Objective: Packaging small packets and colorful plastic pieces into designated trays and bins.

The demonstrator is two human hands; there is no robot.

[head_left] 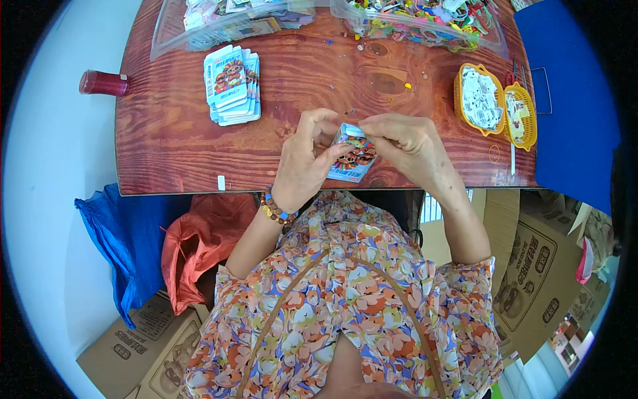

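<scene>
Small carton (pixel 354 159) over the tabletop (pixel 299 86) near edge; left hand (pixel 304 161) grip wraps its side, right hand (pixel 409 141) grip bunches at top, hold unclear! Looks light, smooth, crushable: best held gently by side edges.

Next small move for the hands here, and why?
Probably press on the far end of the small printed box with the right hand: its fingers are at that end, while the left hand holds the box from the left side. I can't tell whether that end is fully shut, so I'd go gently.
</scene>
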